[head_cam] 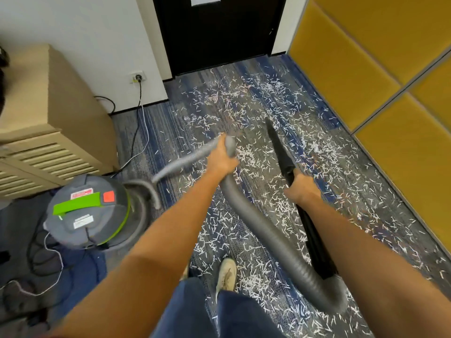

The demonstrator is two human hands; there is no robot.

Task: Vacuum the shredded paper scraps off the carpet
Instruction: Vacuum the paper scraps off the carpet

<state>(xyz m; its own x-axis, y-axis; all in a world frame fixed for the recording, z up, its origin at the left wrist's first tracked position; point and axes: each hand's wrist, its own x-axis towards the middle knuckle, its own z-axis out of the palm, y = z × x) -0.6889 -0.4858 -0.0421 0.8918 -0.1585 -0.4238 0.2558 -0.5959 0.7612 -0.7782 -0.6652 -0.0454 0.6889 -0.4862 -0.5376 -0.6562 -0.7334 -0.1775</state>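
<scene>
So our left hand (223, 158) is wrapped round the grey hose (256, 225); right hand (303, 189) curled tight on the black nozzle tube (280, 147), tip angled down; shredded paper scraps (244, 98) all over the carpet (158, 123), door (219, 32) to shoe (227, 274); vacuum canister (90, 215) sits off left.

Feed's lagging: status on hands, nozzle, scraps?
Left hand grips hose. Right hand grips nozzle. Scraps litter carpet ahead. Cable lies left, beside vacuum.
</scene>
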